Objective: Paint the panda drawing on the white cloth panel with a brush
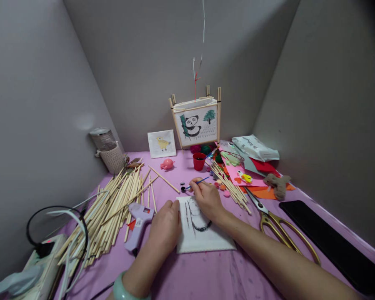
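Note:
In my right hand (204, 198) is a thin blue paintbrush (201, 181), pinched near its bristle end. The brush end is at a small pot of black paint (183, 189). Below that hand lies a white panel (206, 245), flat on the table, with a drawing in black lines and a thick black curve; my hand hides part of it. My left hand (166, 225) rests at the panel's left edge, its fingers curled closed against it. Close to the left forearm lies a lilac glue gun (140, 225).
Wooden sticks (112, 212) lie at left, near a power strip (43, 266) with cables. Behind stand a panda lantern (196, 123), a chick picture (162, 143) and a red cup (199, 161). Gold-handled scissors (276, 221) and a black phone-like slab (328, 241) lie right.

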`<action>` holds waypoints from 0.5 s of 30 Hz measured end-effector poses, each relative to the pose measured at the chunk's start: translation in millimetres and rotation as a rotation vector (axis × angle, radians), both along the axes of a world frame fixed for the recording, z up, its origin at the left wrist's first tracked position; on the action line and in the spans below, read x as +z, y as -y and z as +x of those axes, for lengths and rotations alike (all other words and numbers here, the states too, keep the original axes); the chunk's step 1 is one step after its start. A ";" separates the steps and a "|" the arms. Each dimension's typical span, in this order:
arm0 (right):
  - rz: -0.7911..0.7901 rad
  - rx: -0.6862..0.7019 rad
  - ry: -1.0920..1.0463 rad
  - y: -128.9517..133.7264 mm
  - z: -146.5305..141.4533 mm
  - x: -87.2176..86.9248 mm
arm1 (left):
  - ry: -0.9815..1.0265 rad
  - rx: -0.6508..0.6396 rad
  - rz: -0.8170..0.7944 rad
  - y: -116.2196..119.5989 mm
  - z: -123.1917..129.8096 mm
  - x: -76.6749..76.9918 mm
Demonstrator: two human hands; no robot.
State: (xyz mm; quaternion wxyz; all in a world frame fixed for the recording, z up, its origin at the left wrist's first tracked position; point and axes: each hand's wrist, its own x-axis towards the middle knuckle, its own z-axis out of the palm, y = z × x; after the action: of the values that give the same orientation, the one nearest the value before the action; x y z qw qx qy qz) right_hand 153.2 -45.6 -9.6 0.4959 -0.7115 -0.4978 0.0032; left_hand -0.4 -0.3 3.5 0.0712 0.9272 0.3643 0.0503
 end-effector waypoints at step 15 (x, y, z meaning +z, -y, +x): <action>0.170 -0.181 -0.486 44.7 13.9 -1.3 | -0.014 -0.005 0.006 2.5 -1.2 2.4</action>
State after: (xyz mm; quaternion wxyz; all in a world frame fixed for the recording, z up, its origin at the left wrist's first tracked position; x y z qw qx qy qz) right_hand 167.1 -90.2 -10.9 0.6572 -0.6871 -0.2971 0.0877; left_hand -1.6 -2.8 5.9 0.0661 0.9286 0.3623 0.0445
